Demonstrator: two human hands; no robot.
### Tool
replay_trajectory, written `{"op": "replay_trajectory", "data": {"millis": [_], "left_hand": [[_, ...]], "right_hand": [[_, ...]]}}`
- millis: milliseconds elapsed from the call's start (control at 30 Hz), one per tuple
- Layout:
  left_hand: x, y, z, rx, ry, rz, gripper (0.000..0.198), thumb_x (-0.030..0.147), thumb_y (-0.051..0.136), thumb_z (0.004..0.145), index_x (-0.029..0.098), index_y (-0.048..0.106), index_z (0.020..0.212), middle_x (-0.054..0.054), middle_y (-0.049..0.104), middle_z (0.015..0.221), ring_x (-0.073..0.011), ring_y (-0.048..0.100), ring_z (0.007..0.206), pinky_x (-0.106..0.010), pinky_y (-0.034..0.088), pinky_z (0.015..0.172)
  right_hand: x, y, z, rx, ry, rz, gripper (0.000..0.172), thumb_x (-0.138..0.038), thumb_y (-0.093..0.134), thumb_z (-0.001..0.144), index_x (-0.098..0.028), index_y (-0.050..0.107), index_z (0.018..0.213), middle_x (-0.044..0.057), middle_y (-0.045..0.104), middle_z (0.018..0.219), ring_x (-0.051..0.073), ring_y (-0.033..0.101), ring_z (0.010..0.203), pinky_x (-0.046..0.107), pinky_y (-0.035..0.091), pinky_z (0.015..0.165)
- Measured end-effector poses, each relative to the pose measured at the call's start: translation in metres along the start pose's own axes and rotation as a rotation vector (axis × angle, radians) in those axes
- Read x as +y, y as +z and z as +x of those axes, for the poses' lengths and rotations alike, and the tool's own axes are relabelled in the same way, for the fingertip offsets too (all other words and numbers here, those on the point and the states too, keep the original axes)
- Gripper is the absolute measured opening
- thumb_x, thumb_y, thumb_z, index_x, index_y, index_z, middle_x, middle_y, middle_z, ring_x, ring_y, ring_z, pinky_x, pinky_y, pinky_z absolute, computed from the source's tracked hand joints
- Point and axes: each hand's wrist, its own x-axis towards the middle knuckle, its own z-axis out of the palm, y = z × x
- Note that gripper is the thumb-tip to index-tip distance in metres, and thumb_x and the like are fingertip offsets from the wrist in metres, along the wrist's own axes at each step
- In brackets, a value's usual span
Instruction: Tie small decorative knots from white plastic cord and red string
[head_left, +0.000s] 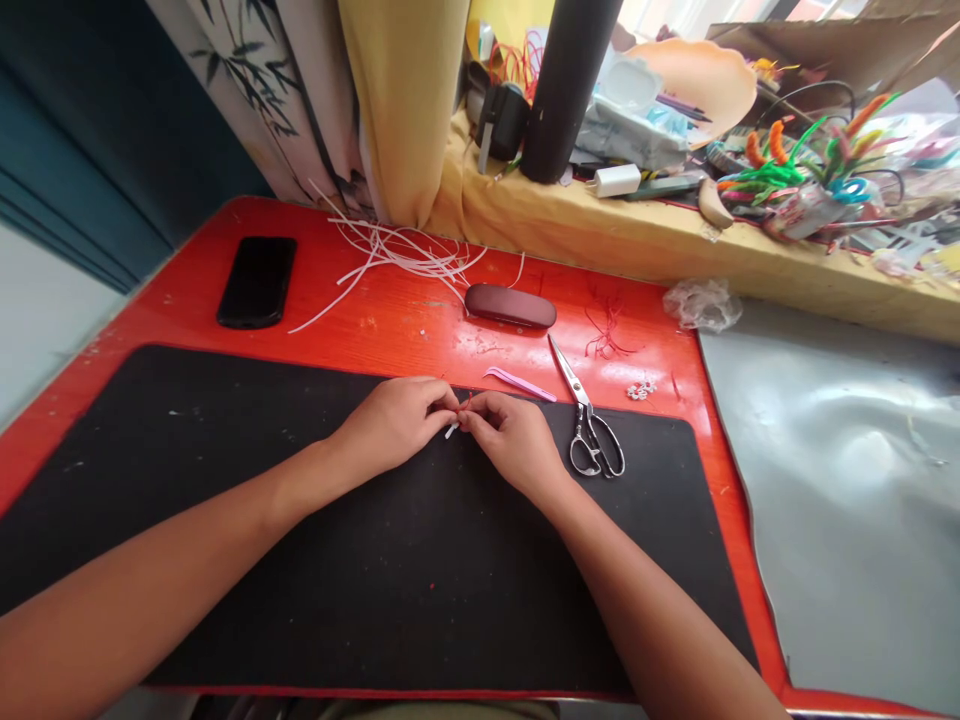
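Note:
Over the upper part of a black mat (360,580), both hands meet fingertip to fingertip. My left hand (401,418) pinches one side of a small piece of red cord (466,402), and my right hand (510,435) pinches it from the other side. A short white tip (451,431) sticks out below the fingers. The fingers cover most of the small piece. Silver scissors (588,425) lie to the right of my right hand, with pink tweezers (521,384) just beyond it.
On the red table (337,345) lie a black phone (257,282), white strands (397,255), a maroon case (510,306), red threads (609,328) and small white pieces (641,388). A grey sheet (847,480) covers the right side. A cluttered ledge (645,240) runs behind.

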Motion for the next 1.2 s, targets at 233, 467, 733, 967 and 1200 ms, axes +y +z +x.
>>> {"op": "replay_trajectory", "data": {"millis": [233, 467, 733, 967, 1200], "left_hand": [[0.0063, 0.0026, -0.0016, 0.073, -0.061, 0.022, 0.008, 0.019, 0.071, 0.088, 0.021, 0.073, 0.08, 0.001, 0.077, 0.08, -0.0165, 0.067, 0.069, -0.028, 0.045, 0.067], [0.0023, 0.003, -0.001, 0.052, -0.066, 0.005, 0.006, 0.022, 0.073, 0.089, 0.022, 0.077, 0.084, 0.002, 0.079, 0.081, -0.0164, 0.068, 0.07, -0.028, 0.045, 0.067], [-0.0019, -0.0011, 0.0015, -0.02, 0.036, 0.034, 0.009, 0.023, 0.072, 0.092, 0.024, 0.081, 0.094, 0.0, 0.082, 0.094, -0.0203, 0.074, 0.087, -0.03, 0.049, 0.078], [0.0, 0.0017, 0.0011, 0.019, 0.014, 0.08, 0.009, 0.024, 0.071, 0.091, 0.023, 0.079, 0.088, 0.0, 0.081, 0.089, -0.0191, 0.073, 0.083, -0.029, 0.048, 0.074], [0.0054, 0.003, 0.0018, 0.028, -0.095, 0.103, 0.013, 0.029, 0.069, 0.089, 0.024, 0.078, 0.081, 0.001, 0.079, 0.08, -0.0187, 0.069, 0.074, -0.029, 0.043, 0.066]], "right_hand": [[0.0008, 0.001, -0.0018, 0.018, -0.002, -0.009, 0.008, -0.017, 0.072, 0.091, -0.022, 0.078, 0.09, 0.0, 0.081, 0.087, 0.017, 0.069, 0.073, 0.028, 0.046, 0.068], [0.0018, 0.0007, -0.002, 0.04, -0.039, -0.016, 0.007, -0.018, 0.071, 0.091, -0.022, 0.077, 0.09, 0.001, 0.081, 0.088, 0.017, 0.07, 0.074, 0.028, 0.047, 0.069], [0.0017, 0.0003, -0.001, 0.034, -0.026, -0.021, 0.007, -0.017, 0.07, 0.091, -0.021, 0.076, 0.088, 0.001, 0.08, 0.086, 0.017, 0.069, 0.073, 0.028, 0.047, 0.068], [-0.0001, -0.0007, 0.0002, 0.011, 0.017, 0.021, 0.009, -0.019, 0.069, 0.091, -0.02, 0.075, 0.085, 0.0, 0.077, 0.077, 0.016, 0.066, 0.067, 0.026, 0.044, 0.063], [0.0005, -0.0018, -0.0003, 0.002, 0.017, 0.033, 0.01, -0.02, 0.067, 0.093, -0.02, 0.076, 0.087, 0.0, 0.075, 0.075, 0.016, 0.067, 0.067, 0.027, 0.045, 0.064]]}}
